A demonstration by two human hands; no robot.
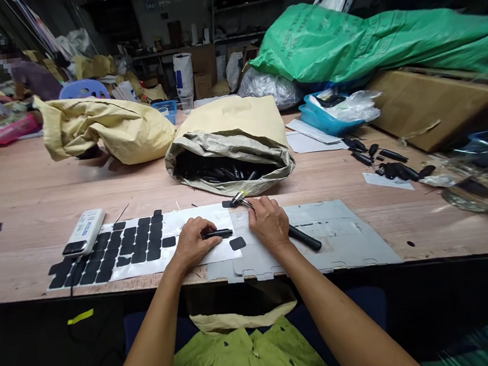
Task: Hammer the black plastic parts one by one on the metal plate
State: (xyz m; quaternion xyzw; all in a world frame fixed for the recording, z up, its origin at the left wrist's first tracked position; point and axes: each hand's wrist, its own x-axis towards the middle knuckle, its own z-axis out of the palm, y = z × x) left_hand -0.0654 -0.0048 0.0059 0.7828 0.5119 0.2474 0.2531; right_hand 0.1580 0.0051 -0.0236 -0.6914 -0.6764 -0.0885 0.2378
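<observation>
My left hand (194,239) is closed on a slim black part (217,233), holding it flat on a white backing sheet (174,229). Black adhesive pads (132,245) lie in rows on that sheet, and one loose black pad (237,243) sits just right of my left hand. My right hand (268,222) grips a tool with a black handle (304,238). Its metal tip (239,199) points away from me at a small black piece. A grey mat (342,236) lies under my right hand.
An open woven sack (231,152) of black parts lies just beyond my hands. A white device (84,231) rests on the pad sheet's left end. Loose black parts (389,165) are scattered at right, near a cardboard box (433,105). A person sits at far left.
</observation>
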